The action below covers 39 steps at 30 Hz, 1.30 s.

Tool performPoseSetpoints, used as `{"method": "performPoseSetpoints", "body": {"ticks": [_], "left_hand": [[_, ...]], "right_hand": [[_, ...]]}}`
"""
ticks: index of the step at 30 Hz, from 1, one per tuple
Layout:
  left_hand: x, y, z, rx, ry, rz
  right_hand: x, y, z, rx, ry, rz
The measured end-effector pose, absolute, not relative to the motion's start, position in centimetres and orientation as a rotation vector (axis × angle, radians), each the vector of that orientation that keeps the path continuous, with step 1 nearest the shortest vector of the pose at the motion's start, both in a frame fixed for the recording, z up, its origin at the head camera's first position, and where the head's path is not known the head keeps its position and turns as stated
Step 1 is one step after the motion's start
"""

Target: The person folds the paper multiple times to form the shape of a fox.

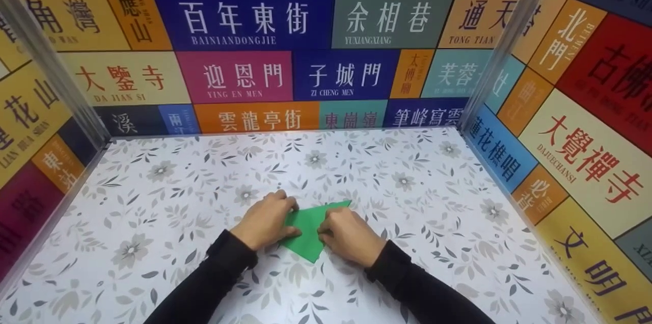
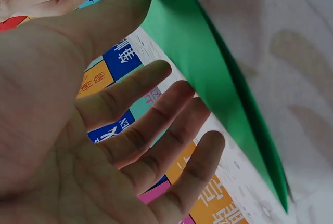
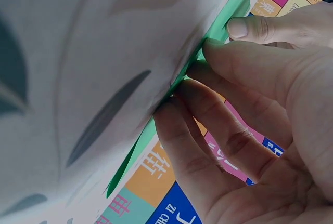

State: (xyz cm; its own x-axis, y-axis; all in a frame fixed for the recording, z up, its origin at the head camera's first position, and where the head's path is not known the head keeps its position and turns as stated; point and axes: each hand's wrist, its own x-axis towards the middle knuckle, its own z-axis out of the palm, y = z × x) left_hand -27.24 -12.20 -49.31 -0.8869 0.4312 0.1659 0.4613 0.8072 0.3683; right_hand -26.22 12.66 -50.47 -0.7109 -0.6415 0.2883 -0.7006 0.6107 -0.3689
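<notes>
A green sheet of folded paper (image 1: 305, 232) lies on the table between both hands, pointed at its upper right and lower ends. My left hand (image 1: 267, 222) rests at its left side. In the left wrist view, that thumb (image 2: 138, 0) presses on the paper while the other fingers spread fairly straight, and a gap shows between the paper's layers (image 2: 208, 63). My right hand (image 1: 351, 237) pinches the paper's right edge. Seen from the right wrist, thumb and fingertips (image 3: 169, 112) meet along a narrow strip of green paper (image 3: 130, 161).
A white table (image 1: 204, 283) with a grey leaf and flower print spreads around the hands. Colourful panels with printed characters (image 1: 244, 18) stand behind it and at both sides. Clear upright edge strips (image 1: 499, 44) mark the corners.
</notes>
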Motion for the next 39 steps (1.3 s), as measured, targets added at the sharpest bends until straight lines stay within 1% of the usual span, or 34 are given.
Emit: {"method": "performPoseSetpoints", "body": {"ticks": [11, 22, 39], "left_hand": [[-27.6, -12.1, -49.3, -0.608, -2.948, -0.650], [-27.9, -12.3, -49.8, -0.564, -2.944, -0.760], [-28.2, -12.6, -50.1, -0.633, -2.840, -0.850]], "right_hand": [[-26.1, 12.7, -50.2, 1.081, -2.727, 0.698], [-26.0, 12.7, -50.3, 1.086, -2.744, 0.705], [-26.1, 12.7, -50.3, 1.084, -2.739, 0.732]]}}
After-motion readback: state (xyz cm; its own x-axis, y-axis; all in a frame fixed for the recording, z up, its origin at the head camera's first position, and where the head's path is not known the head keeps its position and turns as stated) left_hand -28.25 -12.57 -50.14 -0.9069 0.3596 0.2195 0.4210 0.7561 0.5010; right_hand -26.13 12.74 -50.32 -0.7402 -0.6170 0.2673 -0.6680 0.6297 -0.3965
